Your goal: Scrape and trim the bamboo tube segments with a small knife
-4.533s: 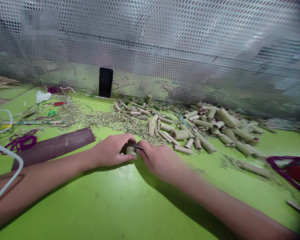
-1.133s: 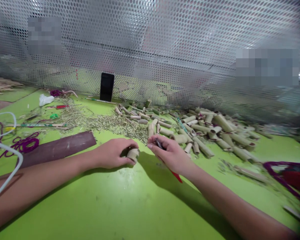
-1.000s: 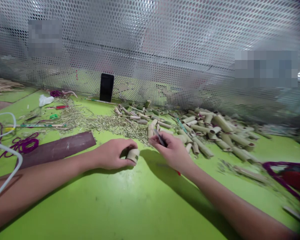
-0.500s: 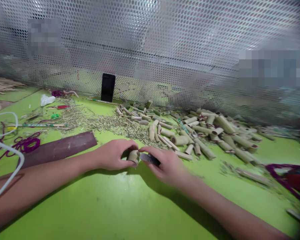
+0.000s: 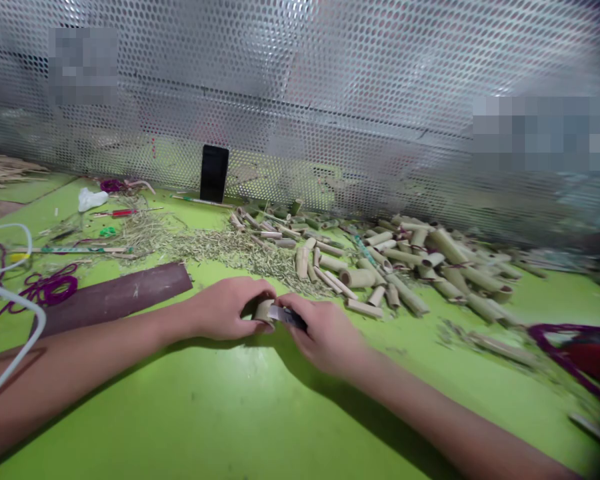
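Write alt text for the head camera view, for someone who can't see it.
Two bare hands work over a green table: the left hand grips a short bamboo tube while the right hand holds a small knife blade against it. Beyond lie bamboo shavings, a heap of cut bamboo tubes and a perforated metal screen.

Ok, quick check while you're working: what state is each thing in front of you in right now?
left hand, curled around the bamboo tube
bamboo tube, short, held just above or on the green bench
right hand, gripping the knife
knife, blade against the bamboo tube
smartphone, upright, display dark
bamboo pieces, loose in a heap
bamboo shavings, scattered
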`<control>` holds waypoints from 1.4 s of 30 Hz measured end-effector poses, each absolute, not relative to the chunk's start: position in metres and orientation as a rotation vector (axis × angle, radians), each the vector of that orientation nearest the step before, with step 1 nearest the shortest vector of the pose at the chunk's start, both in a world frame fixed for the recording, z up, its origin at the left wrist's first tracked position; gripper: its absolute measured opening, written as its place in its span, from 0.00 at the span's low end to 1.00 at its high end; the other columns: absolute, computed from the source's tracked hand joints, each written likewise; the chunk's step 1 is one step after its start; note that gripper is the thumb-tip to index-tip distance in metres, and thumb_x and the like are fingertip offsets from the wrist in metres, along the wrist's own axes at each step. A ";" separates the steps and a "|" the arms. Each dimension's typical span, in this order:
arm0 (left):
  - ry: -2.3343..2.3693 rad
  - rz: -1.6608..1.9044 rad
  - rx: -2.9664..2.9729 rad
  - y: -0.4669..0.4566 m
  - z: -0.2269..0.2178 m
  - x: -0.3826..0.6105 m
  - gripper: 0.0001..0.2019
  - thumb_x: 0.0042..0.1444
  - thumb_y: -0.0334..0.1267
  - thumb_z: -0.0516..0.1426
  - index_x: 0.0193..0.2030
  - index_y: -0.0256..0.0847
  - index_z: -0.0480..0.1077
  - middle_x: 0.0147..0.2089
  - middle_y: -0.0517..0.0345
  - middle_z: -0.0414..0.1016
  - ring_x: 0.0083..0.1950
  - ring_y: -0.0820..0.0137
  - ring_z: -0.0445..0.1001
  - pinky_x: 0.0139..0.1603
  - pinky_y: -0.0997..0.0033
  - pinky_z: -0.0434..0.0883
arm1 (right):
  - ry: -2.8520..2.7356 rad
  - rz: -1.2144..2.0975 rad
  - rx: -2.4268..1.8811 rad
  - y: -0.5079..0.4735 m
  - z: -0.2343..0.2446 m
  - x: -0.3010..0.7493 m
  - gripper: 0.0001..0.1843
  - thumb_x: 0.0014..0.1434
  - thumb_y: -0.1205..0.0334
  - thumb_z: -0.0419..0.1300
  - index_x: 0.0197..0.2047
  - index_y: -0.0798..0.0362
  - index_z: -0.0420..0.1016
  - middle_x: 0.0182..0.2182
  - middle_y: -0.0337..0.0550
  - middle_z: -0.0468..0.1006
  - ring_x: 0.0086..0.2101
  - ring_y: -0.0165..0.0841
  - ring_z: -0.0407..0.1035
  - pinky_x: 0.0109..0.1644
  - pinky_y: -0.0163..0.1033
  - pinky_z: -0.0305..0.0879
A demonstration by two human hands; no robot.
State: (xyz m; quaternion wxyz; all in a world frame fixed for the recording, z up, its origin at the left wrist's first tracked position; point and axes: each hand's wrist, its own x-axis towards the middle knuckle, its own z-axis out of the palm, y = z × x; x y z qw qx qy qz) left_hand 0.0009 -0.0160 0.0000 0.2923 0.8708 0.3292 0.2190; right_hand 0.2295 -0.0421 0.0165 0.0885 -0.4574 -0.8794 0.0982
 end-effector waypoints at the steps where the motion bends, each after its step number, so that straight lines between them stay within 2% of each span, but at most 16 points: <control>1: 0.877 0.579 2.324 -0.016 0.000 0.001 0.17 0.59 0.42 0.66 0.54 0.44 0.73 0.50 0.52 0.81 0.48 0.59 0.78 0.48 0.60 0.72 | -2.629 0.288 -1.378 -0.043 0.017 0.229 0.14 0.64 0.71 0.55 0.50 0.52 0.78 0.32 0.44 0.86 0.26 0.34 0.75 0.28 0.34 0.59; 7: 0.892 0.561 2.316 -0.017 0.002 0.000 0.17 0.59 0.41 0.65 0.53 0.42 0.72 0.50 0.51 0.80 0.49 0.58 0.77 0.49 0.58 0.72 | -2.597 0.293 -1.391 -0.042 0.018 0.231 0.13 0.65 0.71 0.54 0.49 0.53 0.77 0.32 0.46 0.85 0.26 0.35 0.75 0.28 0.35 0.59; 11: 0.917 0.555 2.290 -0.018 0.004 0.000 0.17 0.59 0.43 0.66 0.52 0.42 0.72 0.49 0.51 0.80 0.47 0.59 0.77 0.47 0.60 0.72 | -2.428 0.279 -1.369 -0.029 0.020 0.244 0.12 0.68 0.66 0.52 0.48 0.53 0.76 0.31 0.46 0.83 0.25 0.34 0.72 0.28 0.36 0.60; 15: 0.928 0.601 2.248 -0.019 0.003 -0.001 0.19 0.58 0.46 0.65 0.53 0.42 0.71 0.48 0.52 0.80 0.44 0.60 0.76 0.44 0.61 0.71 | -2.415 0.137 -1.480 -0.015 0.019 0.252 0.12 0.67 0.63 0.51 0.43 0.53 0.77 0.27 0.46 0.81 0.23 0.35 0.69 0.27 0.36 0.56; 18: 0.944 0.613 2.248 -0.019 0.003 -0.001 0.19 0.59 0.46 0.65 0.54 0.42 0.71 0.48 0.51 0.80 0.44 0.60 0.76 0.43 0.62 0.71 | -2.449 0.127 -1.548 -0.016 0.021 0.247 0.12 0.68 0.60 0.52 0.43 0.53 0.76 0.26 0.46 0.80 0.23 0.34 0.67 0.25 0.37 0.53; 23: 1.007 0.633 2.310 -0.017 0.002 0.001 0.19 0.59 0.51 0.64 0.50 0.41 0.71 0.45 0.51 0.79 0.42 0.60 0.74 0.43 0.60 0.69 | -2.536 0.251 -1.329 -0.032 0.025 0.237 0.17 0.73 0.55 0.45 0.42 0.53 0.71 0.26 0.45 0.77 0.23 0.35 0.67 0.27 0.39 0.56; 27: 1.030 0.656 2.323 -0.017 0.001 0.001 0.19 0.59 0.53 0.64 0.49 0.41 0.72 0.44 0.52 0.79 0.42 0.60 0.73 0.43 0.59 0.69 | -2.621 0.198 -1.299 -0.039 0.022 0.232 0.18 0.76 0.57 0.41 0.39 0.51 0.67 0.25 0.42 0.73 0.23 0.33 0.64 0.28 0.39 0.52; 30: 1.038 0.649 2.319 -0.018 0.001 0.001 0.20 0.58 0.52 0.64 0.49 0.41 0.72 0.45 0.51 0.80 0.43 0.59 0.74 0.45 0.58 0.69 | -2.672 0.082 -1.342 -0.040 0.020 0.229 0.15 0.75 0.60 0.44 0.41 0.52 0.68 0.27 0.43 0.75 0.23 0.33 0.64 0.27 0.39 0.46; 33: 1.039 0.643 2.329 -0.019 0.001 0.001 0.21 0.59 0.53 0.64 0.51 0.41 0.72 0.46 0.50 0.80 0.45 0.58 0.75 0.47 0.56 0.71 | -2.705 0.014 -1.365 -0.041 0.021 0.225 0.13 0.75 0.63 0.46 0.42 0.52 0.70 0.31 0.44 0.77 0.25 0.33 0.67 0.27 0.38 0.46; 37: 0.984 0.648 2.327 -0.019 0.001 0.001 0.23 0.61 0.52 0.65 0.56 0.42 0.70 0.51 0.48 0.80 0.49 0.56 0.77 0.51 0.55 0.73 | -2.718 0.063 -1.392 -0.043 0.023 0.222 0.14 0.75 0.63 0.46 0.42 0.53 0.71 0.32 0.46 0.79 0.25 0.32 0.68 0.26 0.37 0.48; 42: 0.970 0.640 2.291 -0.019 0.000 0.001 0.27 0.62 0.51 0.65 0.63 0.43 0.66 0.55 0.47 0.81 0.52 0.54 0.79 0.53 0.54 0.74 | -2.730 0.075 -1.384 -0.042 0.024 0.223 0.14 0.74 0.64 0.46 0.44 0.53 0.72 0.32 0.46 0.78 0.21 0.31 0.64 0.24 0.39 0.45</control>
